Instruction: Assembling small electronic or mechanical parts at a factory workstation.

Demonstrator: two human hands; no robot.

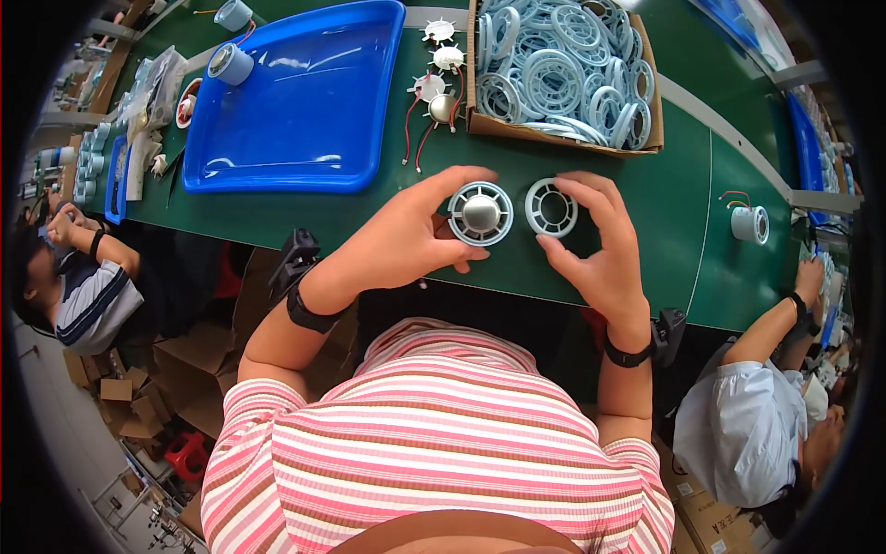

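Above green tabletop (669, 217), left hand (406, 229) holds metal-domed housing (481, 213), right hand (609, 249) spoked ring (531, 214).

Free green tabletop (678, 217) right of the hands (607, 242); beyond them, blue tray (300, 120) and ring-filled carton (503, 129).

Surface finishes
Domed unit (482, 213): satin metal centre; spoked ring (531, 214): apparently matt plastic; tray (295, 111): glossy plastic; carton (656, 113): matt cardboard.
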